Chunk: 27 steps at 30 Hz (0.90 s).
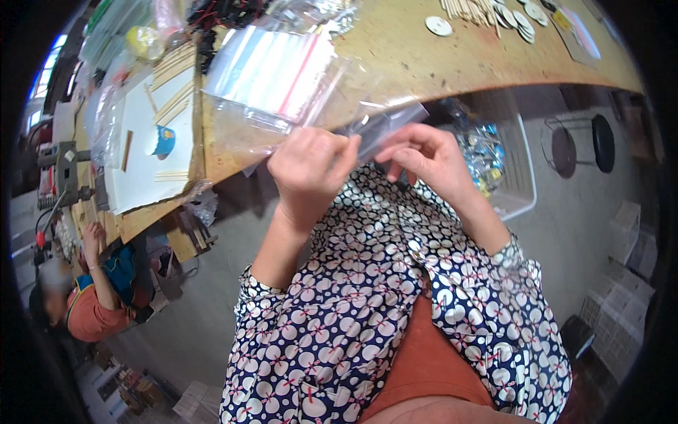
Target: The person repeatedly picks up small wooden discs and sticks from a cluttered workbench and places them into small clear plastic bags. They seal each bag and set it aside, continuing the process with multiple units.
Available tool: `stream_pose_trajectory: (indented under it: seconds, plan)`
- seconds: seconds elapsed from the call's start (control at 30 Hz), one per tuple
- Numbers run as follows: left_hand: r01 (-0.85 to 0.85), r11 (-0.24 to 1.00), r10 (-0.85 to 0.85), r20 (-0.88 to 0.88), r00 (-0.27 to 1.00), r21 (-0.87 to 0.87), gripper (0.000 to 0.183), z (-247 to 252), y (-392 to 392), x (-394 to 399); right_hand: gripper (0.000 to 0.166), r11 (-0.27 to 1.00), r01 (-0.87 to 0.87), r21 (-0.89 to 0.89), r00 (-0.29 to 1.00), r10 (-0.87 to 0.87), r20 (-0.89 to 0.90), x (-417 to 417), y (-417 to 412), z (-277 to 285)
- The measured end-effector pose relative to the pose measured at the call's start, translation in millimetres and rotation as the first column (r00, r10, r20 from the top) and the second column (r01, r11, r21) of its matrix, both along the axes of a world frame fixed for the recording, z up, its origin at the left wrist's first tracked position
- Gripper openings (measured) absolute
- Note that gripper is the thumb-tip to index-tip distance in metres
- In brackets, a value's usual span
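Note:
A clear plastic bag [389, 124] is between my two hands at the table's front edge. My left hand [312, 164] grips the bag's left part with bent fingers. Close to the bag's right side is my right hand [426, 156], its fingers curled and partly apart; whether they pinch the film is not plain. Just beyond my left hand, a stack of clear zip bags [270, 74] with a red strip lies on the wooden table [381, 58].
Round discs [438, 26] and thin wooden sticks [469, 10] lie at the table's far side. A white board [127, 180] holds a blue paper cup [161, 141] and sticks. Below the table, right, stands a plastic crate [522, 175] of filled packets. A co-worker [100, 307] sits at left.

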State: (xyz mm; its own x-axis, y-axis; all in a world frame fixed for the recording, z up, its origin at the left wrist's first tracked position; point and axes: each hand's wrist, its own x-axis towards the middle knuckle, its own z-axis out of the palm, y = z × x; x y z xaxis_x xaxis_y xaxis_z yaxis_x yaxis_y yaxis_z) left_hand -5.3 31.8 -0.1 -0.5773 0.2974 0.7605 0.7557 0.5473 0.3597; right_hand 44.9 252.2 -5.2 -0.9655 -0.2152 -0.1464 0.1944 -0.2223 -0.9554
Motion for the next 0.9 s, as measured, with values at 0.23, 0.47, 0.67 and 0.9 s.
stream_pose_trajectory:
  seconds: [0.23, 0.47, 0.67, 0.9]
  plan:
    - [-0.031, 0.998, 0.019, 0.229, 0.973, 0.049, 0.023, -19, 13, 25, 0.024, 0.991, -0.066, 0.120, 0.981, 0.042, 0.188, -1, -5, 1]
    - [0.000, 0.982, -0.129, 0.671, 0.731, 0.188, 0.009, -38, 20, 24, 0.020, 0.982, -0.054, 0.183, 0.983, 0.020, 0.184, 8, -1, -19]
    - [0.139, 0.948, -0.298, 0.648, 0.700, 0.286, 0.010, -42, 40, 35, 0.021, 0.992, 0.112, 0.057, 0.988, -0.118, 0.097, 4, -2, -37]
    - [-0.013, 0.986, -0.104, 0.671, 0.734, 0.167, 0.002, -49, 43, 26, 0.022, 0.979, 0.125, 0.161, 0.974, -0.152, 0.166, 9, -9, -39]
